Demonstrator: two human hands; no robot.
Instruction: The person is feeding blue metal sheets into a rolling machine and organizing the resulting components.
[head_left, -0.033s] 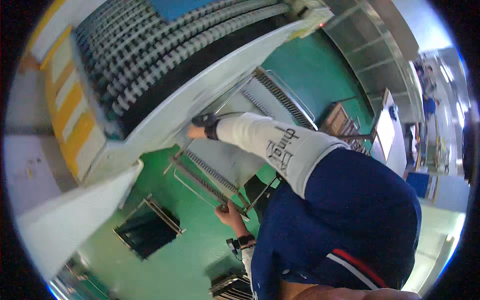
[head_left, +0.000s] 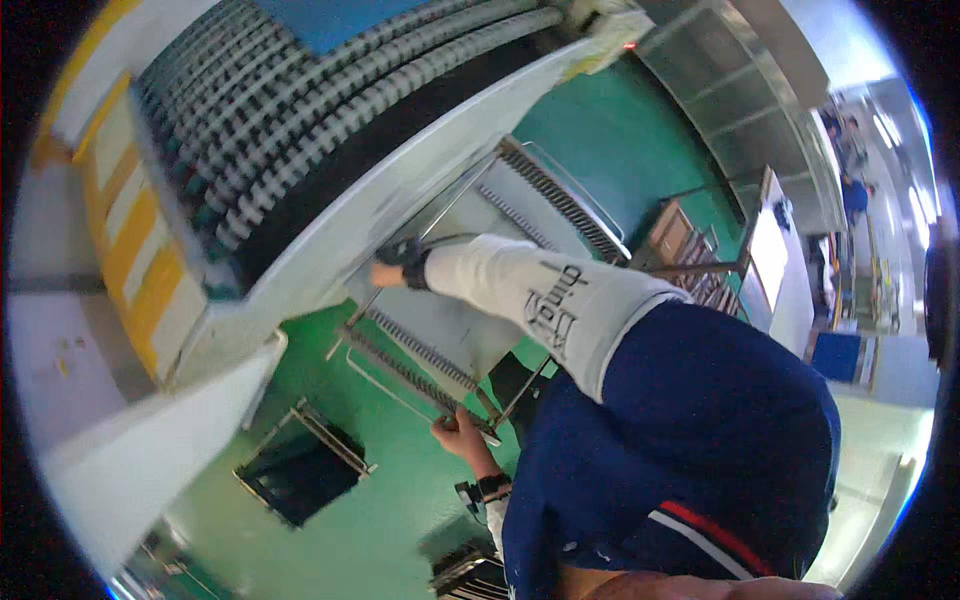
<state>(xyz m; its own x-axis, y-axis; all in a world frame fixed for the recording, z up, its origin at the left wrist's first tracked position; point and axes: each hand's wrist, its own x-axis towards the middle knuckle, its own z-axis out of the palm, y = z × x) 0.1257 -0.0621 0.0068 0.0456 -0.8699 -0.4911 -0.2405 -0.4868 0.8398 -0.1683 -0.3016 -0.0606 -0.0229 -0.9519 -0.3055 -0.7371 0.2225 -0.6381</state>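
While the slotted rack [head_left: 470, 322] lies between roller conveyor [head_left: 330, 110] and body, comb rails pointing away from the person, the left hand [head_left: 461, 437] curls its fingers around the near-left corner; the right hand [head_left: 388, 274] reaches the far edge, grip unclear.

Over there, a fisheye camera is sitting on the person's head, peering steeply down close over the navy shirt [head_left: 715, 420] and facing the toothed-rail rack [head_left: 448, 322] mid-view, with the green floor [head_left: 405, 505] lying farther below.
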